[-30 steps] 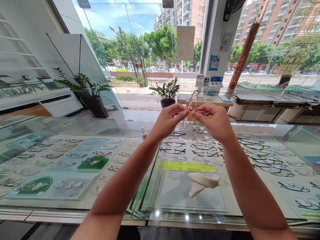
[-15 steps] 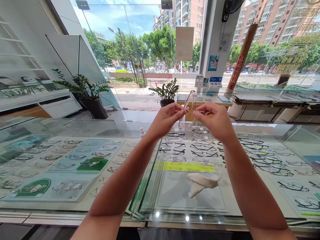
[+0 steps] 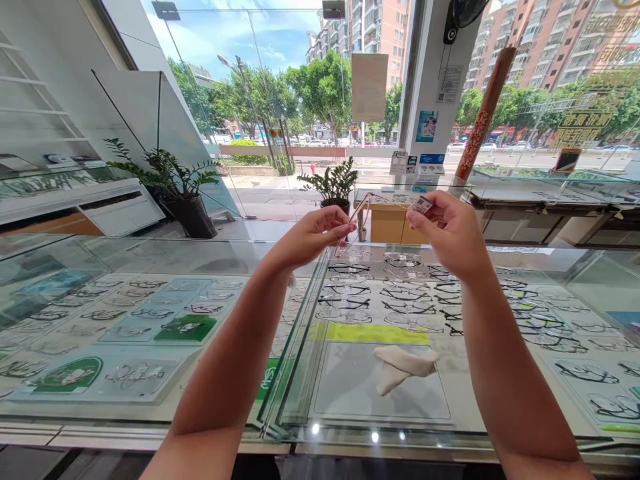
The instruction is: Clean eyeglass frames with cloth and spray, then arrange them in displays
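Above the glass counter, my left hand (image 3: 320, 231) pinches a thin-rimmed pair of eyeglasses (image 3: 369, 196) by its front. A slim temple arm stretches from the frame toward my right hand (image 3: 453, 233), whose fingers are closed on its far end. At those fingertips a small printed tag (image 3: 423, 205) shows. The glasses are seen nearly edge-on, so the lenses are hard to make out. Below the hands, a crumpled cream cloth (image 3: 406, 362) lies on a grey mat (image 3: 340, 380) on the countertop.
Under the glass, rows of eyeglasses (image 3: 345, 291) fill the display case to both sides. A yellow strip (image 3: 360, 333) runs behind the mat. Potted plants (image 3: 333, 183) stand beyond the counter, before a large window. Another display counter (image 3: 525, 200) is at the back right.
My hands have moved apart, the left going left and lower, the right going right. A temple arm now spans between them, and the tag has come into sight. The cloth stays put.
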`<state>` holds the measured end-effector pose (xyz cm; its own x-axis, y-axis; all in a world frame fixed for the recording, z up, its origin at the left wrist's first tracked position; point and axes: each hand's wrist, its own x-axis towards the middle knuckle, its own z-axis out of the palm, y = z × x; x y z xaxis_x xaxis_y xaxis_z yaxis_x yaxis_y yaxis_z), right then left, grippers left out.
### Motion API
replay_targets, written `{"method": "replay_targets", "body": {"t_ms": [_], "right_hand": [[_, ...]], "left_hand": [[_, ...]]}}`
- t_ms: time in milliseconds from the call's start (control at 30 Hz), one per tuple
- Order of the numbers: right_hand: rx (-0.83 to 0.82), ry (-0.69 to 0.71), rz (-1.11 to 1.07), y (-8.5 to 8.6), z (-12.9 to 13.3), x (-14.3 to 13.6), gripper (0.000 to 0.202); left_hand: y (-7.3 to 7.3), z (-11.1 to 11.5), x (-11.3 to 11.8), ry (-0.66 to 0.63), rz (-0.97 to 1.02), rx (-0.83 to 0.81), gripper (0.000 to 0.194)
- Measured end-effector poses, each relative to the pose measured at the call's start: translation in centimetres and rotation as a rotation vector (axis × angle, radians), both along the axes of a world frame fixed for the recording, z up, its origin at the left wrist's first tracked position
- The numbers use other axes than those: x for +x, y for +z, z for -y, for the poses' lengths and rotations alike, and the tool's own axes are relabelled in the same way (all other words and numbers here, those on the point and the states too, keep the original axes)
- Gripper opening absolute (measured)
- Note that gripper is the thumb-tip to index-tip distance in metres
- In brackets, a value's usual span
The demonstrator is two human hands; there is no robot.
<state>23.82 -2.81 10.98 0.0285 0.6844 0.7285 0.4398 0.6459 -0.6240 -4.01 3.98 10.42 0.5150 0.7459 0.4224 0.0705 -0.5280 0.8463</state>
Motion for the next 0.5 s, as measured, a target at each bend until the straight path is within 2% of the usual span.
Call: {"method": "replay_targets", "body": {"t_ms": [133,333,500], "right_hand": [[0.014,-0.029,0.011,-0.08,0.02,-0.54,0.016],[-0.010,0.056,-0.106,-0.20,-0.42,0.06,0.028],[0.153,-0.202,-0.149,-0.11,-0.42,0.20,0.025]], "left_hand": [[0.18,0.36,0.34,0.016,0.058,-0.075,0.048],[0.12,0.44,0.55,0.031,0.094,-0.100,0.049],[0.05,0.28,0.29,0.049,0.114,-0.113,0.045]]}}
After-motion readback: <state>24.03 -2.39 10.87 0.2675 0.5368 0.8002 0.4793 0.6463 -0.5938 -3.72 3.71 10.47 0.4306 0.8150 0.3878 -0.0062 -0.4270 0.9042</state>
